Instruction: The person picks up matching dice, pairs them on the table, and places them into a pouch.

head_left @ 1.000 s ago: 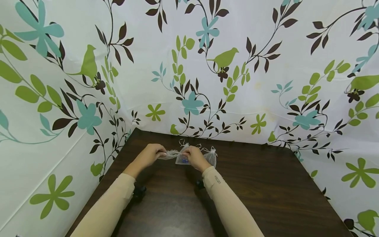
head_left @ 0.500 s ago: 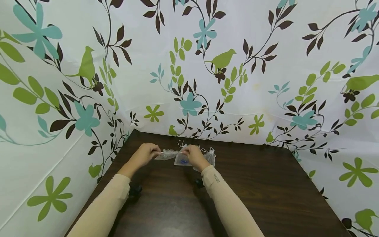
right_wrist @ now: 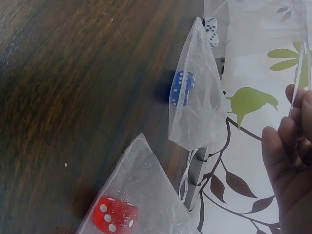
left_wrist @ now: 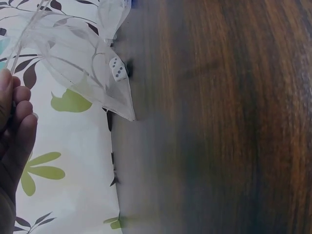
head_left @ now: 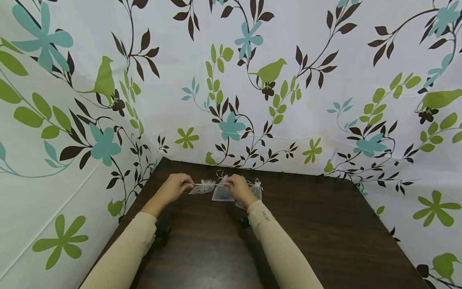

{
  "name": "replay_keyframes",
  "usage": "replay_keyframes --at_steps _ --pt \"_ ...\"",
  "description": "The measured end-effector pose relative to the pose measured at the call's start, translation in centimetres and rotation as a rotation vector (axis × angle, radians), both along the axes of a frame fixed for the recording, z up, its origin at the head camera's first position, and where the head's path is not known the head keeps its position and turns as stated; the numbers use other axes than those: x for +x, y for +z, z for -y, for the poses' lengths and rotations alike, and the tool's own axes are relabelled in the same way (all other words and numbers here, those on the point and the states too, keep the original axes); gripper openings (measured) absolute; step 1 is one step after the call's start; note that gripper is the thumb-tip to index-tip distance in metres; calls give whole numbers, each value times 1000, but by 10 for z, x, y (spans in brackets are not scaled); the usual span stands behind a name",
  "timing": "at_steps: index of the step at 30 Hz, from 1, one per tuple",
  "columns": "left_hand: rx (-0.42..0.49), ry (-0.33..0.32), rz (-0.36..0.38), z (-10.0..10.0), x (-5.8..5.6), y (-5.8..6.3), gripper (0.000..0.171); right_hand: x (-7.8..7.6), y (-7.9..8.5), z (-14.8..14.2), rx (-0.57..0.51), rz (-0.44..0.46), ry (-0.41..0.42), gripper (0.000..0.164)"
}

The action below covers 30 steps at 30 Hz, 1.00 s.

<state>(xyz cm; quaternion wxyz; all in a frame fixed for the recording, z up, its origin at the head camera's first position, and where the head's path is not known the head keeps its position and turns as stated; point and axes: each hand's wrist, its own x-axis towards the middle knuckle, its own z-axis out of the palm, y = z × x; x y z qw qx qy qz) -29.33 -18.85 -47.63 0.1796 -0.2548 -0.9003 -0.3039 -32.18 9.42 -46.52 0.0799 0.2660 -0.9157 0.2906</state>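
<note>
A sheer white drawstring pouch (head_left: 202, 188) hangs between my two hands, just above the far part of the table. Through its mesh the left wrist view shows a white die (left_wrist: 118, 69) with dark dots. My left hand (head_left: 175, 186) pinches one end of the pouch's drawstring (left_wrist: 23, 41). On the opposite side my right hand (head_left: 241, 189) pinches the other end, and the string runs nearly straight between them. Below the right hand lies a second pouch (right_wrist: 207, 122) with blue dice (right_wrist: 182, 88) inside. Next to it is a third pouch (right_wrist: 151, 190) holding a red die (right_wrist: 114, 214).
The dark wood table (head_left: 306, 233) spreads in front of me. A white cloth (head_left: 317, 96) printed with leaves, flowers and birds hangs behind it and along its left side. Both filled pouches lie near the table's back edge.
My left hand has drawn slightly left, away from the right hand. The drawstring has straightened and the held pouch's mouth has gathered up. The right hand stays almost in place.
</note>
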Motion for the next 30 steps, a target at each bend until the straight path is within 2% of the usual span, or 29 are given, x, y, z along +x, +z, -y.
replay_keyframes --at_steps 8,12,16,23,30 --pt "29 -1 9 1 0 1 7 -3 -2 -1 -5 -30 -3 14" --pt "40 -9 -24 2 -1 1 4 -3 -2 -1 -15 -31 -6 14" --pt "38 13 -41 8 0 -1 7 -4 -3 1 -22 -26 5 14" --pt "28 18 -22 14 1 -3 5 -2 -1 0 -43 0 -6 13" --pt "33 24 -17 15 0 -2 6 -2 -2 -7 -35 -50 7 13"
